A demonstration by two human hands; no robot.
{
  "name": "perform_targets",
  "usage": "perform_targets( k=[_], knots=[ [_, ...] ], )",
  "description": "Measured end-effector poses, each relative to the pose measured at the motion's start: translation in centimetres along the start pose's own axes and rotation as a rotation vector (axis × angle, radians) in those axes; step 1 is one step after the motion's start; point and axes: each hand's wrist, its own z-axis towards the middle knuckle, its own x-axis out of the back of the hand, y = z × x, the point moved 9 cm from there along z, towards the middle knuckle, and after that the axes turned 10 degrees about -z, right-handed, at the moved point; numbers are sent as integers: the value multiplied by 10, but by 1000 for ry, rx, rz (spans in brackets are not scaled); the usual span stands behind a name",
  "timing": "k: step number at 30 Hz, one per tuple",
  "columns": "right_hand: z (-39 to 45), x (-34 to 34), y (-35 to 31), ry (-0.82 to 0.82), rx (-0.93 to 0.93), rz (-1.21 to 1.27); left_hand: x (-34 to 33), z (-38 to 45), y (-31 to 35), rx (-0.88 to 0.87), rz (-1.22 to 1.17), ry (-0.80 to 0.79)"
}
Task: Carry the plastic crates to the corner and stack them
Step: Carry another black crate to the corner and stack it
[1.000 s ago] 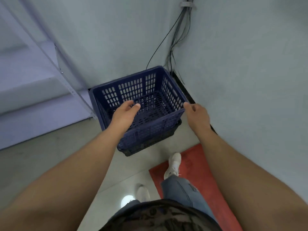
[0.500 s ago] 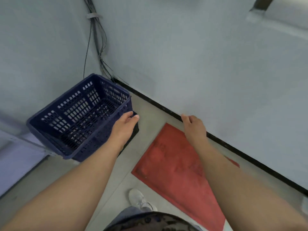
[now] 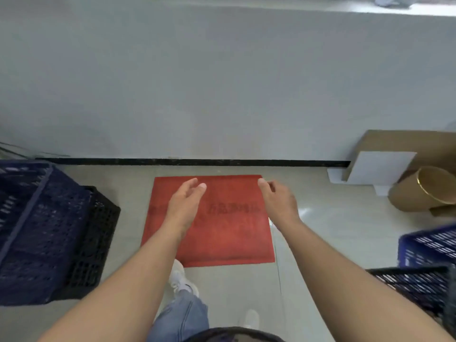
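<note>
A dark blue plastic crate [image 3: 37,228] sits nested on a black crate [image 3: 96,243] at the far left, by the wall. At the right edge stand another blue crate [image 3: 429,245] and a dark crate [image 3: 417,285] in front of it, both cut off by the frame. My left hand [image 3: 185,201] and my right hand [image 3: 278,201] hover over the red mat, fingers relaxed, holding nothing. Both hands are well apart from every crate.
A red floor mat [image 3: 222,233] lies against the grey wall with its black skirting [image 3: 197,162]. Cardboard sheets [image 3: 399,144], a white board [image 3: 380,167] and a cardboard drum [image 3: 424,191] lean at the back right. My feet and jeans [image 3: 182,317] are below.
My view has swung right, away from the corner. Both hands have left the stacked blue crate, which has slid to the left edge. Crates at the right have come into view.
</note>
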Motion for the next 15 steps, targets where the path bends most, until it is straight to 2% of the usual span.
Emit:
perform_targets(
  k=[5, 15],
  knots=[
    [-25, 70, 81, 111, -149, 62, -87, -32, -2, -27, 113, -167],
    [-78, 162, 177, 349, -414, 130, -222, -54, 9, -82, 235, -516]
  ],
)
